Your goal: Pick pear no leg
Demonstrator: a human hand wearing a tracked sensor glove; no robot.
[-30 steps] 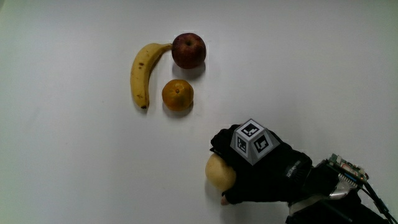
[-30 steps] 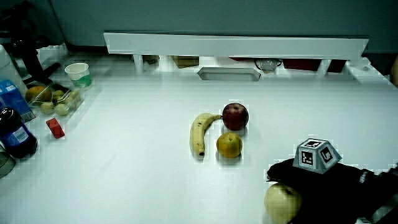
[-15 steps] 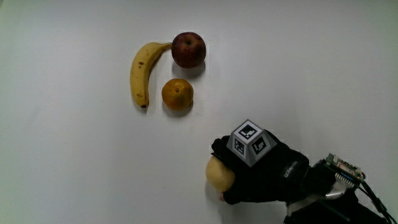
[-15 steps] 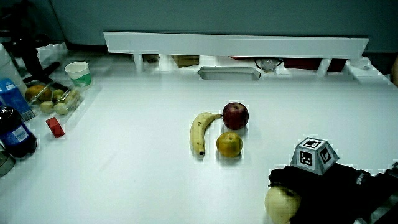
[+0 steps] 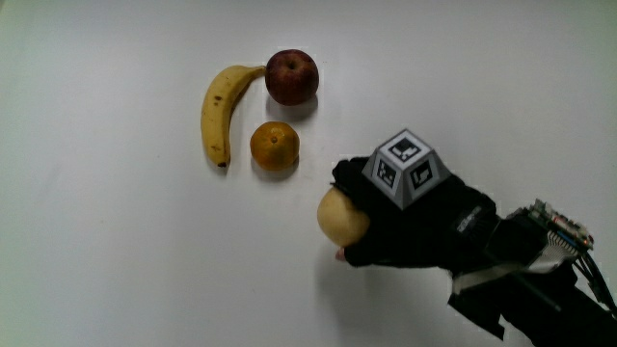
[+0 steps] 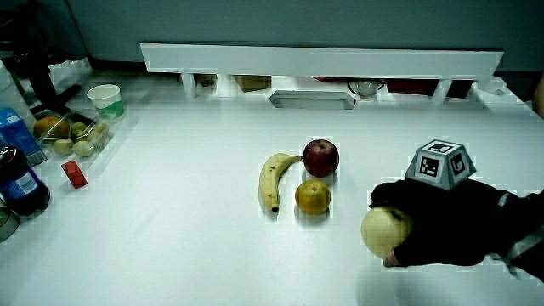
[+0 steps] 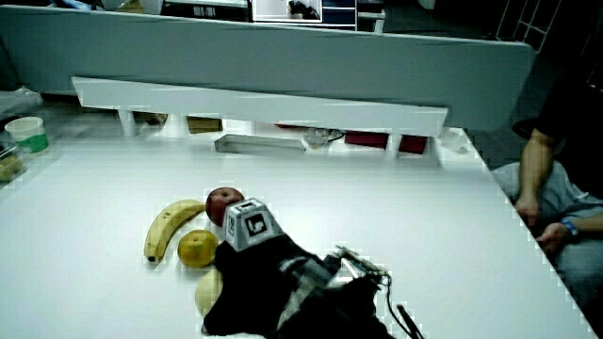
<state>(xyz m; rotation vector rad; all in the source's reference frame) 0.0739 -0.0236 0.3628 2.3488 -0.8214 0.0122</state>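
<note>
The hand (image 5: 415,226) is clamped on the pear (image 5: 342,217), its black-gloved fingers curled around the pale yellow fruit, with the patterned cube (image 5: 407,169) riding on its back. In a side view the hand (image 6: 442,223) grips the pear (image 6: 385,229) with the cube (image 6: 439,163) showing above the knuckles; whether the fruit touches the surface (image 6: 170,238) cannot be told. In the side view at the lower angle the hand (image 7: 250,278) covers most of the pear (image 7: 208,292), and the forearm carries a small device with wires (image 7: 363,268).

Just beside the pear, farther from the person, lies an orange (image 5: 275,146). An apple (image 5: 291,77), dark red, sits farther from the person than the orange, close to it. A banana (image 5: 219,114) lies alongside both, its stem end nearly touching the apple. All three rest on the white surface (image 5: 116,251).

Well apart from the fruit, at the surface's edge in a side view, stand a green-banded cup (image 6: 105,100), a clear tray of small fruit (image 6: 72,136), a small red object (image 6: 75,173) and a dark bottle (image 6: 24,189). A low white partition (image 6: 323,59) runs along the surface's edge farthest from the person.
</note>
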